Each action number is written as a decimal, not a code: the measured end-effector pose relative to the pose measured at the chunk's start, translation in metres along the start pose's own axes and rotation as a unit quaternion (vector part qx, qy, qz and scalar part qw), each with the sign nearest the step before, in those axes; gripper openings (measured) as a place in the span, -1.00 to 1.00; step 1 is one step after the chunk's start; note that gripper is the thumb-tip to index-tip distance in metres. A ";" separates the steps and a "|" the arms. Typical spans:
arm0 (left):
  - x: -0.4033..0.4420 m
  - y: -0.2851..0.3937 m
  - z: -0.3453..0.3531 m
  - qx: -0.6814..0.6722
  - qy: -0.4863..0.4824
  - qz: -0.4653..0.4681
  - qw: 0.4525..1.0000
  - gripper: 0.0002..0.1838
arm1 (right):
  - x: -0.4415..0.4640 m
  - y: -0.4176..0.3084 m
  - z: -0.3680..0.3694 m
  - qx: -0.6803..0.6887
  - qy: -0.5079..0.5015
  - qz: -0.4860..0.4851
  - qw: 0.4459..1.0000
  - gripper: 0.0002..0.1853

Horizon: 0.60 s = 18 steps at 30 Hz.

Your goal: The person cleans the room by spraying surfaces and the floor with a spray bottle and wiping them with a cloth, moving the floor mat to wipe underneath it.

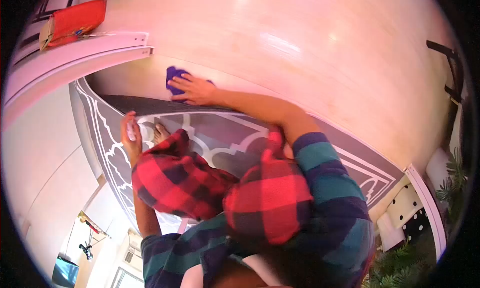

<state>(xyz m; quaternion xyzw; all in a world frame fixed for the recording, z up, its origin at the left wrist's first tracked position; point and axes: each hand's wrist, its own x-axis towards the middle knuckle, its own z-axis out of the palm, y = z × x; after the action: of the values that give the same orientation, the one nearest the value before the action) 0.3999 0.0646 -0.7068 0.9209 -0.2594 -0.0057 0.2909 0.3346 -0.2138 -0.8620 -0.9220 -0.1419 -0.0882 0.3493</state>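
Note:
My right hand [197, 89] reaches across to the left and presses a bunched purple cloth [176, 77] against the pale floor, fingers bent over it. Cloth shows on both sides of the hand. At the left, my left hand [130, 138] is raised with its fingers wrapped round a small white object [132, 130] that looks like a bottle; its exact kind is unclear. Under me lies a grey rug [220, 130] with a white lattice pattern, its edge folded up beside the cloth, showing a dark underside [145, 104]. A bare foot [160, 133] rests on the rug.
A pink-white frame bar [85, 55] juts in from the left, with a red bag-like item [77, 20] behind it. Another pale bar [427, 208] stands at the right, near polka-dot fabric [404, 207] and green leaves [395, 265]. Glossy floor [310, 48] spreads ahead.

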 end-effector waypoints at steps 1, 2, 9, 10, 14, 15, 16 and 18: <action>0.010 0.014 -0.002 0.015 0.011 0.005 1.000 -0.78 | -0.007 -0.013 0.007 -0.021 -0.040 -0.045 0.998 -0.30; 0.014 0.015 -0.004 0.027 0.030 0.021 0.999 -0.73 | -0.015 -0.015 0.005 -0.041 -0.079 -0.088 0.992 -0.20; 0.061 0.099 -0.014 -0.025 0.100 0.013 0.995 -0.75 | -0.319 0.061 -0.180 -0.109 0.146 0.380 0.907 -0.58; 0.069 0.109 -0.017 -0.022 0.090 0.026 0.995 -0.75 | -0.383 0.061 -0.200 -0.218 0.153 0.432 0.862 -0.55; 0.103 0.150 -0.028 -0.025 0.052 0.079 0.995 -0.76 | -0.607 0.090 -0.241 -0.383 0.263 0.641 0.610 -0.51; 0.112 0.162 -0.028 -0.036 0.040 0.090 0.995 -0.77 | -0.621 0.093 -0.259 -0.397 0.281 0.714 0.503 -0.50; 0.119 0.180 -0.028 -0.045 0.018 0.090 0.995 -0.76 | -0.627 0.108 -0.264 -0.380 0.295 0.739 0.472 -0.52; 0.134 0.212 -0.019 -0.045 -0.016 0.103 0.994 -0.77 | -0.594 0.130 -0.253 -0.454 0.357 0.661 0.479 -0.58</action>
<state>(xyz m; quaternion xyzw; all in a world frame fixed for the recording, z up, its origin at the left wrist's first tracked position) 0.4180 -0.1370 -0.5579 0.8751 -0.3568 -0.0017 0.3270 -0.2004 -0.5949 -0.9101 -0.6628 0.7059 -0.2050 -0.1425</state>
